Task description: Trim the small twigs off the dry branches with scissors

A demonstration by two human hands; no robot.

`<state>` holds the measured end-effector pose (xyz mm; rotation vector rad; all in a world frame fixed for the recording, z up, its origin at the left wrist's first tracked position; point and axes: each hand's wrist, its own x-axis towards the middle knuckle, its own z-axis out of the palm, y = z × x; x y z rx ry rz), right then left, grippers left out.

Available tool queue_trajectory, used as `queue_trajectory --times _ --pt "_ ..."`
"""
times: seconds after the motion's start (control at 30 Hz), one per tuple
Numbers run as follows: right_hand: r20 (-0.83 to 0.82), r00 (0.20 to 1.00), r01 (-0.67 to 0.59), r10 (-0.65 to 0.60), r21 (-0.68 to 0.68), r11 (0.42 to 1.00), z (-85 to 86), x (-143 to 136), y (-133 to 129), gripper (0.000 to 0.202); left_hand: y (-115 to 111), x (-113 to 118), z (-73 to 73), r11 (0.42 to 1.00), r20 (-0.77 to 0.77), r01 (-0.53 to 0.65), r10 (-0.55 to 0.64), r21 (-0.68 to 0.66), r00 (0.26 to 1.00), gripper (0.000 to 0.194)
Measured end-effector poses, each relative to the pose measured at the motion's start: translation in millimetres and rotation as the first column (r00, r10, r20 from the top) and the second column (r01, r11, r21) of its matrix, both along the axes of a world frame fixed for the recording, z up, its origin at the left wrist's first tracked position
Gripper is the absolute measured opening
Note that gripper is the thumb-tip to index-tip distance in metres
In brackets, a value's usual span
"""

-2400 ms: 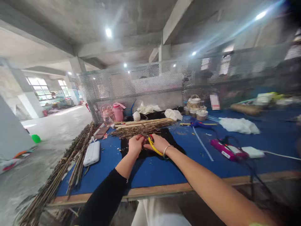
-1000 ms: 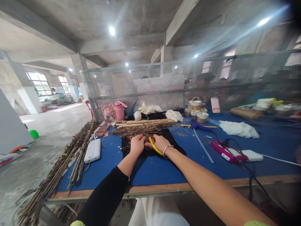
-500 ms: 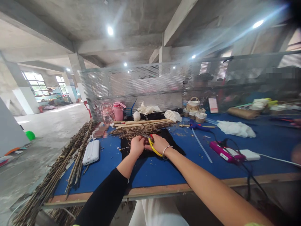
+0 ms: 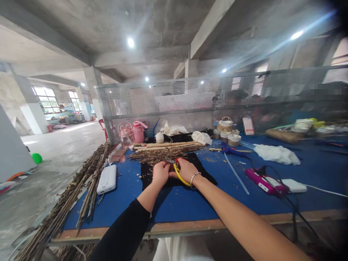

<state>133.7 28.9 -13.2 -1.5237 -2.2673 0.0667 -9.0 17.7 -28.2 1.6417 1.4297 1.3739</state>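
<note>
Near us, our left hand [image 4: 161, 173] curls shut on something we cannot make out, and our right hand [image 4: 185, 169] grips the yellow-handled cutters [image 4: 177, 169], both on the black cloth [image 4: 174, 170]. Nothing has shifted; trimming continues by the far twig bundle [image 4: 163, 154].

The yellow-handled cutters [image 4: 178, 171] are mostly hidden within the right hand's [image 4: 186, 169] grip.

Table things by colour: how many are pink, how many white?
Pink: 3 - two bottles, one device.
White: 3 - power bank, adapter, cloth.
Total: 6.
</note>
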Motion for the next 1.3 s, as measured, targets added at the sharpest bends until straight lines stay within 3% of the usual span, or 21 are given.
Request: queue_trajectory --times 0.17,0.4,0.7,0.97,1.17,1.3 --pt "0.000 1.000 0.029 -0.029 -0.055 0.998 1.5 1.1 -1.6 0.053 -4.4 0.9 5.3 1.000 -0.006 0.026 -0.026 0.005 1.000 0.022" --pt "0.022 0.998 0.057 -0.055 -0.093 0.994 2.0 -0.9 -1.2 0.053 0.4 0.1 -1.5 0.999 0.008 0.019 -0.020 0.030 1.000 0.023" --pt "0.041 0.997 0.067 -0.063 -0.111 0.992 0.4 0.4 4.0 0.054 0.2 -1.0 1.1 1.000 0.000 0.002 -0.002 0.006 1.000 0.023" --pt "0.037 0.998 0.060 -0.056 -0.117 0.991 -1.4 -0.5 3.6 0.058 -0.9 1.8 5.7 0.999 0.109 0.002 0.003 -0.044 0.994 0.020" --pt "-0.005 1.000 -0.007 0.007 -0.111 0.994 -2.6 1.2 3.2 0.059 -2.1 0.8 5.3 0.999 -0.002 -0.022 0.022 -0.029 1.000 0.019" --pt "0.006 1.000 0.012 -0.012 -0.108 0.994 -1.0 1.4 1.8 0.058 0.9 -1.3 0.3 1.000 -0.051 -0.017 0.017 -0.001 0.999 0.020"
